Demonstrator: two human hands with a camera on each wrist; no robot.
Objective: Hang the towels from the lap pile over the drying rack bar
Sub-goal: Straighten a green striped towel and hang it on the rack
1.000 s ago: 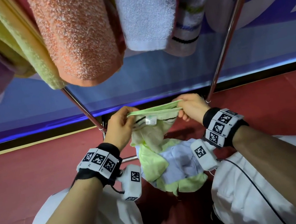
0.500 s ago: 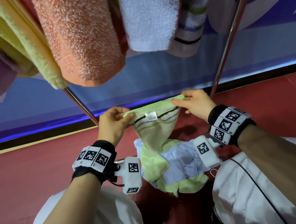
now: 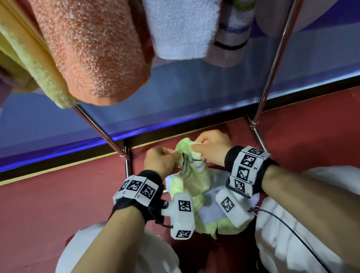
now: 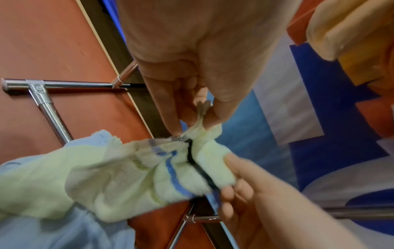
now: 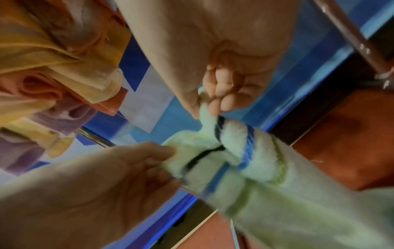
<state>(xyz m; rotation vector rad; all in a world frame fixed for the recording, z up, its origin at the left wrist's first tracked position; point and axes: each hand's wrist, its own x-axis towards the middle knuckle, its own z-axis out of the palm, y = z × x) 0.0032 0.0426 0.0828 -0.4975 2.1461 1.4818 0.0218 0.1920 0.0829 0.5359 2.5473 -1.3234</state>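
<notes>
Both hands are standing much closer together than a second ago, so the green towel's top edge, which was stretched flat between them, is now bunching into folds. The left hand is pinching that hem between thumb and fingers, and the right hand is gripping the same hem just beside it, fingers curled round a wad of cloth. The towel is hanging from these two grips down to the lap, where its lower part is lying crumpled on a pale blue towel between the person's knees, below the drying rack's slanting metal legs. It is looking like a light, limp piece of terry: it is sagging and creasing wherever it is not being held, so it should weigh little but will not be keeping any shape by itself. The sensible hold, judging from this, is at the two top corners, spread well apart so the edge is going taut before it is being laid over a bar. The cloth is pale lime green, fluffy, with a thin black stripe and a blue stripe running across near the hem. Overhead, an orange towel, a white towel and others are already hanging on the rack.
</notes>
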